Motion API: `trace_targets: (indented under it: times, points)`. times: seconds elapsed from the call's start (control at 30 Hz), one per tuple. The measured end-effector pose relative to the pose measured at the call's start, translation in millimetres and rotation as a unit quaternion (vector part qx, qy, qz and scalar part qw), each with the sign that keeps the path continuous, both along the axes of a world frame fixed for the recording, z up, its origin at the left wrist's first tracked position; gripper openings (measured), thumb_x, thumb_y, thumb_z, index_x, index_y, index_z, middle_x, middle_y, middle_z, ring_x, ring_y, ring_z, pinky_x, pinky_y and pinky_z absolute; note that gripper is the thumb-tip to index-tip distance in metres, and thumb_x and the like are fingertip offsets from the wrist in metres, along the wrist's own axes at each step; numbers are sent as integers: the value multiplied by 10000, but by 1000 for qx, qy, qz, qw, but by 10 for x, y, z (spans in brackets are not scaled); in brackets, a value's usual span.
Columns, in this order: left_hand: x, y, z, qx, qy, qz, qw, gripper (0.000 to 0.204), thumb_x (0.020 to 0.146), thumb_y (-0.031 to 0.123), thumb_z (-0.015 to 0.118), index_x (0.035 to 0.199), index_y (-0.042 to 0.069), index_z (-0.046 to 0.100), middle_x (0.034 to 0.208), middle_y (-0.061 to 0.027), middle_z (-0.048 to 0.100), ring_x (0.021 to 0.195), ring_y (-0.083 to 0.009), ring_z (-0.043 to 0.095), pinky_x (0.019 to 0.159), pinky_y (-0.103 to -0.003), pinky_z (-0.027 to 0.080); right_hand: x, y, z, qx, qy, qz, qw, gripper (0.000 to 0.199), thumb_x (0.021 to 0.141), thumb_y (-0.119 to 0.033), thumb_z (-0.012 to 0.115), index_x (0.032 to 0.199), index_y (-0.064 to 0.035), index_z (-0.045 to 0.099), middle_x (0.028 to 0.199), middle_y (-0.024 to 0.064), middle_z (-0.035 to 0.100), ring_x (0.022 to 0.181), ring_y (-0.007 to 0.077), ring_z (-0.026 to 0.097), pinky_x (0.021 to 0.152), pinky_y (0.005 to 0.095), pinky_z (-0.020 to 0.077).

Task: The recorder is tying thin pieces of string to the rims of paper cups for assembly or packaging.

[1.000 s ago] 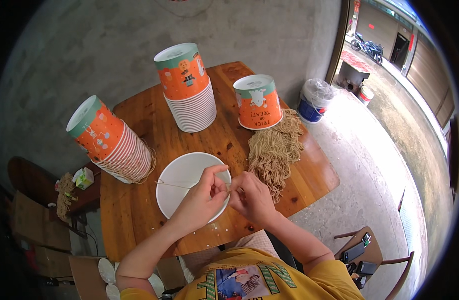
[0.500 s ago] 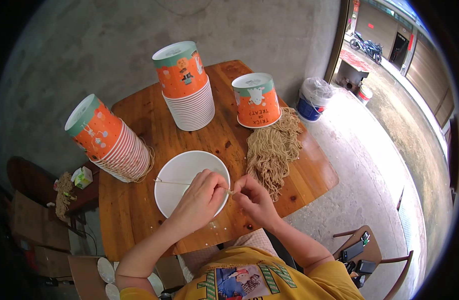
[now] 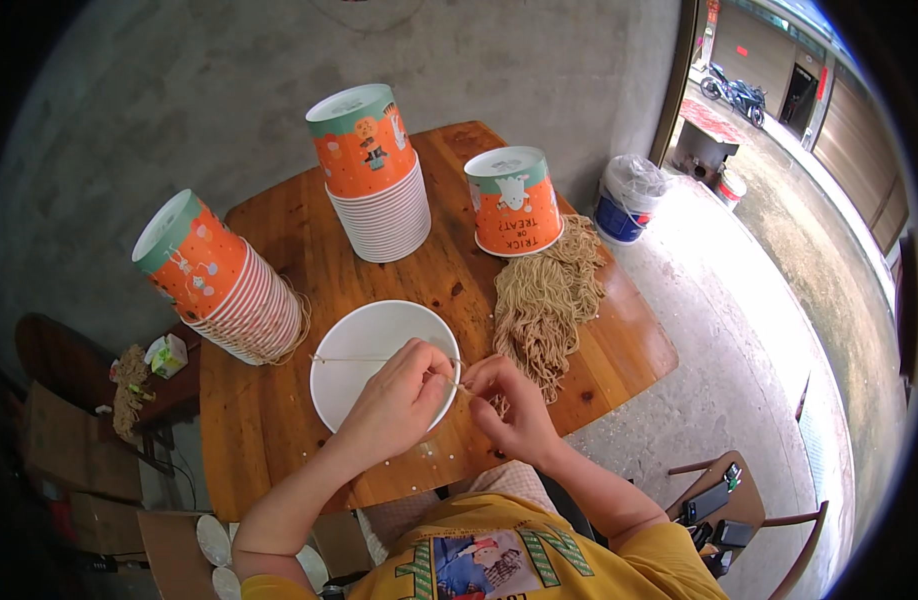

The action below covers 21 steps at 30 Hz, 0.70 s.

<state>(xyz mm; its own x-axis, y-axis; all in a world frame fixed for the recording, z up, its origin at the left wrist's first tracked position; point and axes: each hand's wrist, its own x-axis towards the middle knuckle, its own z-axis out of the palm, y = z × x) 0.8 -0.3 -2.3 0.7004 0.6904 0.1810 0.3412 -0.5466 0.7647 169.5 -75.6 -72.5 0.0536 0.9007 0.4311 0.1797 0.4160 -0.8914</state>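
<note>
An empty white bowl [image 3: 364, 345] stands on the wooden table [image 3: 279, 430] in front of me. My left hand [image 3: 394, 400] hovers over the bowl's near right rim and pinches a thin noodle strand [image 3: 369, 359] that stretches left across the bowl. My right hand [image 3: 509, 400] is just right of the bowl, fingers pinched on the same strand's other end. A heap of tan noodles [image 3: 549, 300] lies on the table beyond my right hand.
Three stacks of upturned orange paper bowls sit on the table: one tilted at the left [image 3: 219, 280], a tall one at the back [image 3: 374, 170], a short one at the right [image 3: 514, 200]. A blue-and-white bucket [image 3: 629, 195] stands on the floor. A wooden chair [image 3: 739, 510] is at the lower right.
Both hands have drifted slightly down and right from the bowl's centre, still pinching the strand. The bowls and noodle heap have not moved.
</note>
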Motion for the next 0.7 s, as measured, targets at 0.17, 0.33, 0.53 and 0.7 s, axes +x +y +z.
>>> trace_targets:
  times: [0.17, 0.33, 0.53, 0.7]
  points:
    - [-1, -10, 27, -10, -2, -11, 1000, 58, 927, 62, 524, 967, 21, 520, 971, -106, 553, 918, -245, 579, 838, -324, 457, -31, -12, 106, 36, -42, -68, 996, 219, 823, -23, 670, 1021, -47, 579, 946, 63, 594, 767, 131, 583, 638, 265, 493]
    - [19, -27, 48, -2, -3, -12, 1000, 62, 922, 60, 528, 972, 22, 525, 962, -101, 547, 909, -242, 577, 831, -327, 457, -6, 54, 51, 111, -148, -118, 976, 223, 800, -25, 714, 990, -59, 602, 833, 45, 569, 680, 151, 560, 554, 265, 470]
    - [40, -67, 63, 49, 24, 6, 998, 51, 918, 61, 532, 942, 22, 510, 940, -133, 545, 890, -300, 583, 800, -358, 468, -15, 53, 89, 136, -191, -146, 961, 197, 776, -4, 714, 921, -60, 591, 760, 42, 525, 636, 171, 527, 520, 280, 450]
    - [33, -84, 109, 89, 50, 24, 994, 43, 921, 54, 514, 950, 28, 495, 935, -155, 562, 882, -355, 589, 766, -404, 476, -48, 42, 76, 133, -206, -140, 959, 195, 773, -11, 723, 899, -56, 581, 788, 43, 547, 655, 166, 549, 534, 272, 468]
